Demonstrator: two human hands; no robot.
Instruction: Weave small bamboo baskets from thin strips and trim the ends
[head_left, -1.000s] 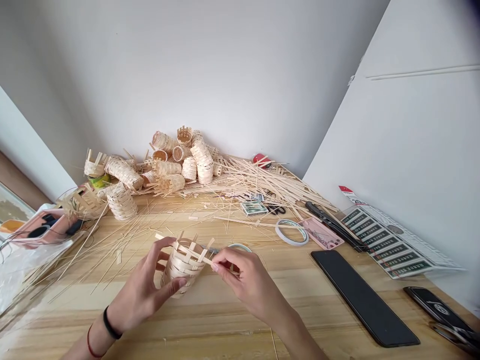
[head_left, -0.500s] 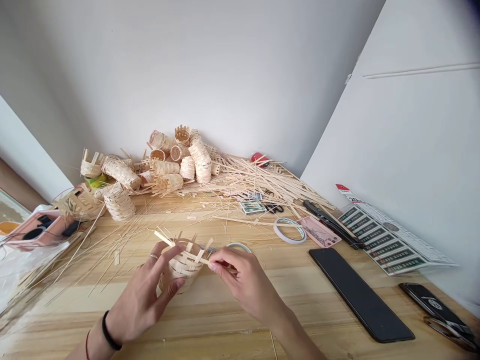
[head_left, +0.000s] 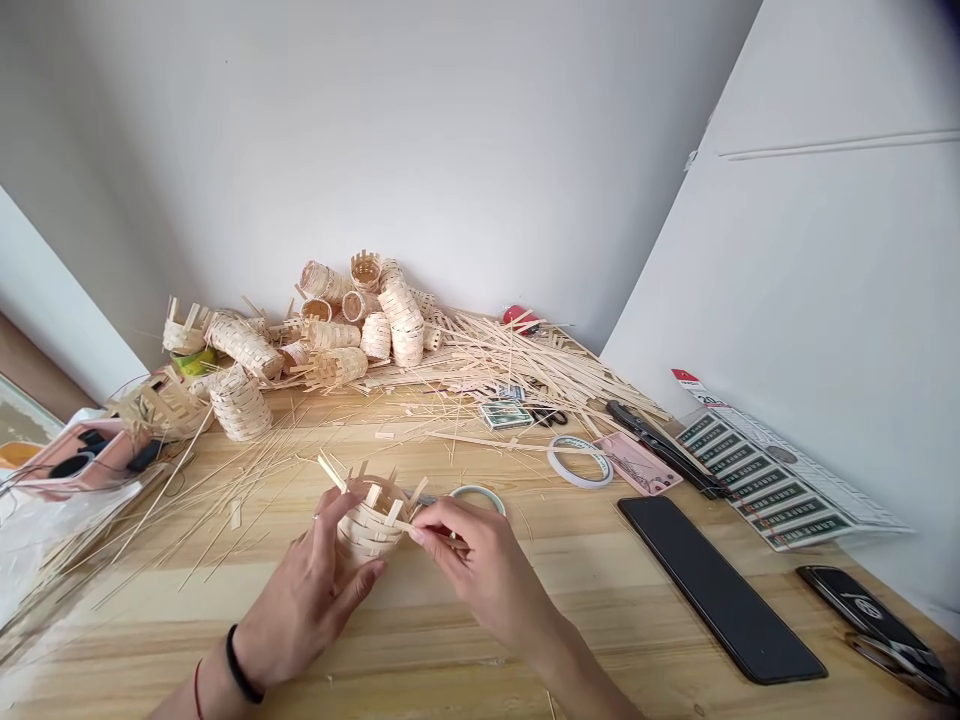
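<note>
A small woven basket [head_left: 369, 532] of pale wood strips is held above the table, several upright strip ends sticking up around its rim. My left hand [head_left: 319, 570] wraps its left side, thumb across the front and fingers near the rim. At the basket's right edge, my right hand [head_left: 469, 550] pinches a thin flat wood strip [head_left: 405, 526] between thumb and forefinger; the strip runs along the basket's upper wall. Behind the basket, a tape roll [head_left: 480, 495] and a bit of grey metal tool lie partly hidden.
Several woven baskets [head_left: 401, 320] are heaped at the back, beside a pile of loose strips [head_left: 540, 360]. On the right lie a white tape roll [head_left: 579, 462], a pink tray [head_left: 641, 465], a utility knife [head_left: 667, 450], a black phone [head_left: 720, 590] and a blade card [head_left: 780, 480].
My left hand has shifted slightly right along the basket, its fingers lower at the rim. My right hand has moved a little left, still pinching the strip.
</note>
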